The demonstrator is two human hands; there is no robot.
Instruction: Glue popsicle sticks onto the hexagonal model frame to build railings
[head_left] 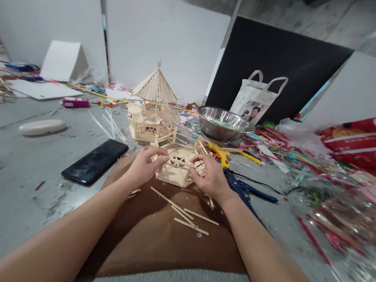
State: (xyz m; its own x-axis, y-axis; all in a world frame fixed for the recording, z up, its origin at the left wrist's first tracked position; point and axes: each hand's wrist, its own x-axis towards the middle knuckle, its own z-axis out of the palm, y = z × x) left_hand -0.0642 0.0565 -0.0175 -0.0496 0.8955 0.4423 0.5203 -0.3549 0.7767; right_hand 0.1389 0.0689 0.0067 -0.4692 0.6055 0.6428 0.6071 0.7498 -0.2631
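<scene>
A small hexagonal frame of thin wooden sticks (179,158) stands at the far end of a brown board (157,238). My left hand (145,165) grips its left side with fingers curled over the rim. My right hand (208,175) holds its right side, fingers pinched on the sticks. Several loose sticks (185,212) lie on the board just behind my hands. A finished stick pavilion with a pointed roof (153,104) stands beyond the frame.
A black phone (95,161) lies left of the board. A yellow glue gun (220,154) and blue tool (247,190) sit to the right. A steel bowl (225,123), a white tote bag (257,99), a white oval case (42,127) and coloured clutter (309,164) fill the grey table.
</scene>
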